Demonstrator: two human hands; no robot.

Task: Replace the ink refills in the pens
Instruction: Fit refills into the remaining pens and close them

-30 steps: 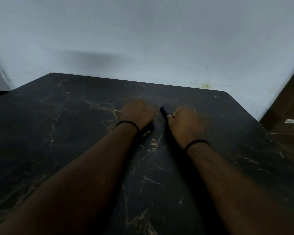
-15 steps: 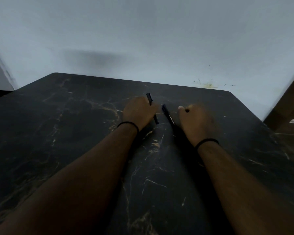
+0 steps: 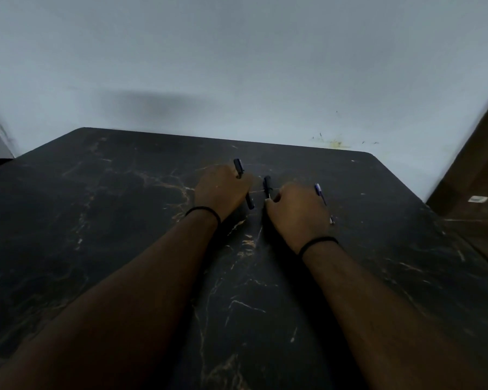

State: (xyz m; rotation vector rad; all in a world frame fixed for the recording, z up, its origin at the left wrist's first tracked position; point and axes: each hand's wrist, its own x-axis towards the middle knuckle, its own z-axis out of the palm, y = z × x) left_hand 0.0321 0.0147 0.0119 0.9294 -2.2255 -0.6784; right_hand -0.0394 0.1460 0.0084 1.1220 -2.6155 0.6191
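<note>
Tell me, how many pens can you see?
3. A black pen in the left hand, another black pen and a blue pen at the right hand; more may be hidden.

Our curled fingers are hidden behind both hands; our forearms run off the frame's bottom edge.

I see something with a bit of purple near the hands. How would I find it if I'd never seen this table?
Start at the dark marble table and find the right hand. Along its outer edge runs a thin pen; unlike the two black pen pieces, it has a purple-and-white end.
</note>
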